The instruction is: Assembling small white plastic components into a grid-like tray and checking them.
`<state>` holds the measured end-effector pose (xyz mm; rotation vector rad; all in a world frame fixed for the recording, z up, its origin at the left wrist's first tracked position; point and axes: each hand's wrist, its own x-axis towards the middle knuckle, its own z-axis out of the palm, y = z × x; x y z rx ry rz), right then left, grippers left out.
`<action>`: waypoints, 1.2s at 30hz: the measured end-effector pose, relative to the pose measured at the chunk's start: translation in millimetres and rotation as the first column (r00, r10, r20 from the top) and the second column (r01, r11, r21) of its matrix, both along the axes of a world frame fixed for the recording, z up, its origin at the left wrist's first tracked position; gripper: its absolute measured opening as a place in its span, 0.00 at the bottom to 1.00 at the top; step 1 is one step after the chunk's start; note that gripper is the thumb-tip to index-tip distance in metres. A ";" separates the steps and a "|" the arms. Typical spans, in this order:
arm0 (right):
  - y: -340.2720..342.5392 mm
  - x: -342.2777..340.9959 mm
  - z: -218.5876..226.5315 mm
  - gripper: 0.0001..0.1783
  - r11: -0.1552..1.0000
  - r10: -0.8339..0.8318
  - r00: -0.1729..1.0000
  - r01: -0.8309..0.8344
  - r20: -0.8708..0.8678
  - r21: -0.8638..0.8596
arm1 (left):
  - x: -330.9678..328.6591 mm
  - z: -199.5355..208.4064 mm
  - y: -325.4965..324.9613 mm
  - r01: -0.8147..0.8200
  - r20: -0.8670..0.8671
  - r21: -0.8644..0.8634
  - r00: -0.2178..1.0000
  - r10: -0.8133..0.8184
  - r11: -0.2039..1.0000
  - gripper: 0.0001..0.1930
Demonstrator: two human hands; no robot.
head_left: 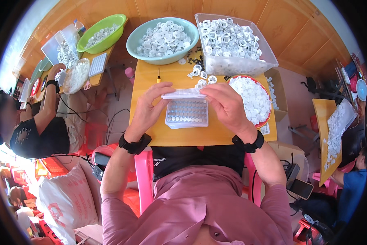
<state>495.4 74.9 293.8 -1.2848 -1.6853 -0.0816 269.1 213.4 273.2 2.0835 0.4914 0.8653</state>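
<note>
A thin white plastic tray (183, 94) is raised between my two hands, tilted so that mostly its edge shows. My left hand (150, 107) pinches its left end between thumb and fingers. At its right end, my right hand (228, 105) grips it the same way. Just below sits a clear plastic box (186, 125) on the wooden table, with rows of small round silvery pieces (187, 112) inside. The raised tray hides the far side of this box. Whether the two touch I cannot tell.
Behind are a pale blue basin (163, 60) and a clear tub (240, 65) heaped with white plastic parts. A red-rimmed tray (251, 100) of small white pieces lies right. A yellow-handled screwdriver (159, 76) rests left. A co-worker (40, 126) sits at another table.
</note>
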 end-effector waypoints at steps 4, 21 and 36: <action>-6.9 7.7 13.2 0.09 0.997 -0.070 0.998 0.070 -0.002 0.026 | 12.3 22.4 -6.0 -0.059 -0.008 0.024 0.998 0.059 0.998 0.11; -38.7 21.6 40.5 0.34 0.953 -0.294 0.956 0.293 0.004 -0.076 | 41.0 33.3 -26.3 0.053 0.095 -0.542 0.995 -0.001 0.839 0.16; -112.5 175.9 77.1 0.50 0.573 -0.819 0.574 0.818 0.000 0.041 | 24.5 26.3 -31.5 0.304 -0.479 0.369 0.872 -0.100 0.878 0.56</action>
